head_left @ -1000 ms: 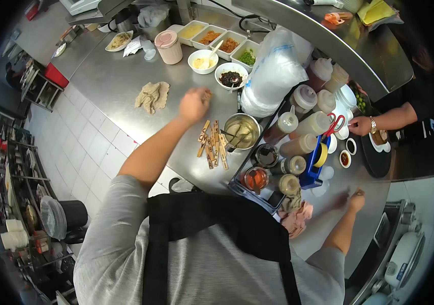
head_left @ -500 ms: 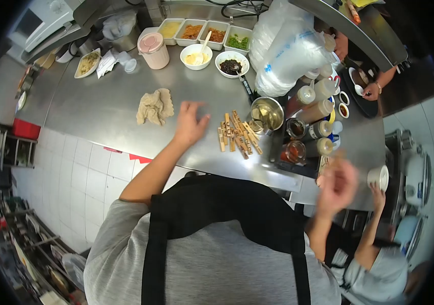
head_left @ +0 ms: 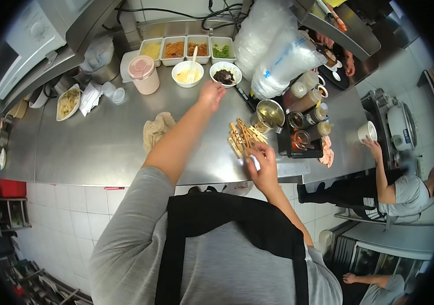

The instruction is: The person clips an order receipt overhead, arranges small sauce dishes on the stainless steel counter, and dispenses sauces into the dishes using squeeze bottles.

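Observation:
My left hand (head_left: 212,96) reaches across the steel counter with its fingers spread at the near edge of a white bowl (head_left: 236,71) of dark food. A spoon rests in that bowl; whether my fingers touch the rim cannot be made out. My right hand (head_left: 263,166) is low over the counter's front, thumb and index finger bent but apart. Its fingertips are beside a loose pile of wooden clothespins (head_left: 241,136) with dark marks. A metal pot (head_left: 269,115) of clear yellowish liquid stands just behind the pile. A black marker-like stick (head_left: 245,98) lies between bowl and pot.
Along the back are several food tubs (head_left: 175,49), a white bowl with a spatula (head_left: 187,74) and a pink-lidded canister (head_left: 143,75). A beige cloth (head_left: 156,130) lies left. Sauce bottles fill a black caddy (head_left: 303,153). At right, a co-worker's hand (head_left: 374,148) holds a white cup (head_left: 367,132).
My left hand has moved forward and right, from near the cloth to the dark-food bowl. My right hand has swung left from beyond the caddy to the clothespins. The view has shifted.

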The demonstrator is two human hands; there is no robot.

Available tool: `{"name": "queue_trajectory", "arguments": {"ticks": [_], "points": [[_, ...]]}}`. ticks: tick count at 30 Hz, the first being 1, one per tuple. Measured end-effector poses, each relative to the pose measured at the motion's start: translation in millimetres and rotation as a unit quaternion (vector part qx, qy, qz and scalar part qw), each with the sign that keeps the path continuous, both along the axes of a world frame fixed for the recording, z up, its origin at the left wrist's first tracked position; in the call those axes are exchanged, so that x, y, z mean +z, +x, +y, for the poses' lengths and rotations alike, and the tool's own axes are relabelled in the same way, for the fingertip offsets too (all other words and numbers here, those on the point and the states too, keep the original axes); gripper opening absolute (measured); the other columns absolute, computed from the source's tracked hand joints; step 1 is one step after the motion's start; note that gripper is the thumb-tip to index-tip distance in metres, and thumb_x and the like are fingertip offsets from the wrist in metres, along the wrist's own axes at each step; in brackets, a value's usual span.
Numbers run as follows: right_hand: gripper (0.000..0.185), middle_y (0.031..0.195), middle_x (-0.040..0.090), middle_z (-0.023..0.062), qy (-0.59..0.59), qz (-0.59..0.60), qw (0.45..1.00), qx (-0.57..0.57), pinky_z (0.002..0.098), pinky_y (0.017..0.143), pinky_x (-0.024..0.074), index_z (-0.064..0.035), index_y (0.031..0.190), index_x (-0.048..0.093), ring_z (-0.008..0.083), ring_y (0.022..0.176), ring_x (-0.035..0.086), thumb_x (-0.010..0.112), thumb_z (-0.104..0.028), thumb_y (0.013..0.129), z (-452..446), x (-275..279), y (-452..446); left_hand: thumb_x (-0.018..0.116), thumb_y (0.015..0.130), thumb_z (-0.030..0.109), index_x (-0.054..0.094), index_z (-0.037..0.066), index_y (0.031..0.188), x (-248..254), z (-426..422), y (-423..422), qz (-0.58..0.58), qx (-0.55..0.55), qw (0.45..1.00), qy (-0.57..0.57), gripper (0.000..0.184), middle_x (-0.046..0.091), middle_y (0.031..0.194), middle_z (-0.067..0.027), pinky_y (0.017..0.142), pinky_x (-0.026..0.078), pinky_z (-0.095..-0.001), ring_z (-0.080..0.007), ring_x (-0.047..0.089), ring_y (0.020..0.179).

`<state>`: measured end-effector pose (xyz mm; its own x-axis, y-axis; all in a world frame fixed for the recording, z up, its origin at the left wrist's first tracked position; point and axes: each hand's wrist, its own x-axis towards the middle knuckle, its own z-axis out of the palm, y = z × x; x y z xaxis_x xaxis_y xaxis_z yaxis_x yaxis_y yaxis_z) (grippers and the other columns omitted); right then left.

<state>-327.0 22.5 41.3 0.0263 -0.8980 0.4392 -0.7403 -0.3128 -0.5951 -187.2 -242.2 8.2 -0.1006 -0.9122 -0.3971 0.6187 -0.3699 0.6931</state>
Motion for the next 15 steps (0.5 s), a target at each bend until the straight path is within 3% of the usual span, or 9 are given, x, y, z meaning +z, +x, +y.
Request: {"name": "queue_trajectory", "arguments": {"ticks": [1,3,4,6,9,10,13,15], "points": [[0.033,0.117,0.052,0.0159,0.001,0.003,1.0,-0.002,0.0398,0.085,0.0456,-0.0075,0.107,0.066,0.0328,0.103,0.052,0.067,-0.004,0.074,6.9,0.5,1.1,0.05,0.088,0.001,0.045,0.0,0.129,-11.2,-1.1,-8.4,-0.136,-0.046,0.989,-0.024,0.041,0.054,0.119,-0.0178,0.083,0.052,-0.0364,-0.0238,0.058,0.101],[0.033,0.115,0.054,0.016,0.002,0.008,1.0,-0.005,0.0397,0.085,0.0457,-0.0076,0.106,0.066,0.0331,0.104,0.052,0.066,-0.003,0.074,20.3,0.9,5.3,0.051,0.085,-0.001,0.048,0.003,0.126,-30.1,3.6,-22.4,-0.398,-0.131,0.905,-0.076,0.042,0.055,0.118,-0.0168,0.084,0.052,-0.0381,-0.0256,0.058,0.104],[0.031,0.11,0.057,0.0143,0.002,0.016,1.0,-0.011,0.0385,0.083,0.0466,-0.0078,0.103,0.067,0.0324,0.101,0.053,0.067,-0.002,0.073,26.9,5.1,8.8,0.052,0.083,-0.001,0.05,0.006,0.125,-24.5,18.3,-26.2,-0.488,-0.133,0.835,-0.216,0.042,0.056,0.116,-0.0162,0.084,0.051,-0.0388,-0.0266,0.058,0.104],[0.029,0.107,0.058,0.0124,0.007,0.016,1.0,-0.012,0.0376,0.081,0.0472,-0.0081,0.101,0.068,0.0314,0.099,0.054,0.067,-0.002,0.073,36.7,5.0,11.8,0.053,0.08,0.0,0.054,0.011,0.123,-7.3,50.5,-28.4,-0.619,-0.118,0.618,-0.47,0.045,0.058,0.11,-0.0148,0.084,0.051,-0.0402,-0.0285,0.058,0.105],[0.024,0.099,0.061,0.0087,-0.006,0.022,1.0,-0.002,0.0363,0.078,0.0481,-0.0089,0.097,0.069,0.0289,0.092,0.057,0.068,-0.002,0.073,39.6,8.9,13.8,0.053,0.079,0.002,0.055,0.018,0.122,0.1,44.9,-32.4,-0.69,-0.237,0.533,-0.428,0.046,0.058,0.103,-0.0139,0.085,0.05,-0.0428,-0.0313,0.057,0.104],[0.024,0.097,0.061,0.0083,-0.005,0.017,1.0,0.001,0.0361,0.078,0.0482,-0.0089,0.097,0.069,0.0285,0.091,0.057,0.068,-0.002,0.073,39.4,10.9,13.7,0.063,0.076,0.009,0.057,0.018,0.121,3.3,42.6,-27.1,-0.684,-0.259,0.527,-0.432,0.046,0.058,0.109,-0.0149,0.085,0.05,-0.0445,-0.0314,0.056,0.107],[0.023,0.091,0.062,0.0083,-0.002,-0.008,1.0,0.024,0.0357,0.074,0.0492,-0.0083,0.098,0.068,0.0277,0.085,0.059,0.067,-0.003,0.075,34.9,13.5,10.4,0.065,0.077,0.018,0.058,0.015,0.117,13.0,46.8,-5.6,-0.701,-0.284,0.527,-0.386,0.04,0.059,0.104,-0.0155,0.082,0.051,-0.0453,-0.0341,0.059,0.1],[0.024,0.089,0.061,0.009,0.018,-0.032,0.999,0.034,0.0358,0.072,0.0496,-0.0081,0.099,0.067,0.0279,0.082,0.06,0.067,-0.003,0.076,28.5,16.3,8.2,0.061,0.078,0.02,0.059,0.013,0.104,15.4,52.2,11.3,-0.728,-0.244,0.504,-0.395,0.027,0.06,0.099,-0.0145,0.075,0.052,-0.0448,-0.0341,0.062,0.09]]}}
